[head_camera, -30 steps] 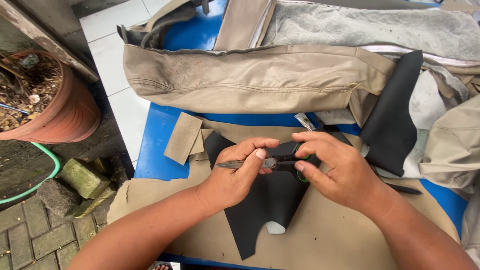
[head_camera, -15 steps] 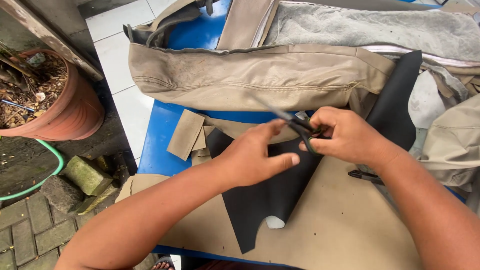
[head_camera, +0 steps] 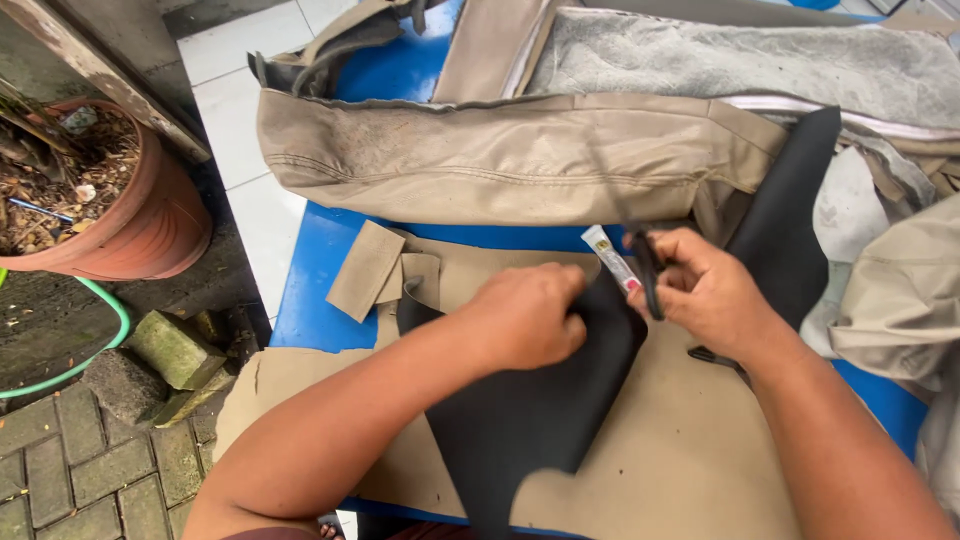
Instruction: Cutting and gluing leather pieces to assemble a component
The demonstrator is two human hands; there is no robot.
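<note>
Black leather-like sheet, curved cut piece (head_camera: 520, 410), lay flat on tan fabric panel (head_camera: 690, 450) atop blue table (head_camera: 310, 290), just in front of the person. Left hand (head_camera: 525, 315) was curled shut, pinching the sheet's upper edge & pressing it down. Right hand (head_camera: 705, 290) was closed round dark-handled scissors (head_camera: 648, 272), blades upright, just beside the sheet's top right corner; whether they touched it can't be told. Small white tube w/ pink end (head_camera: 610, 258) lay touching the right fingers. Behind: long tan upholstery cover w/ stitched seams (head_camera: 500, 155) across the table, 2nd black strip (head_camera: 785, 215) at right. Terracotta pot (head_camera: 150, 225) & green hose (head_camera: 105, 340) stood on the ground at left.
</note>
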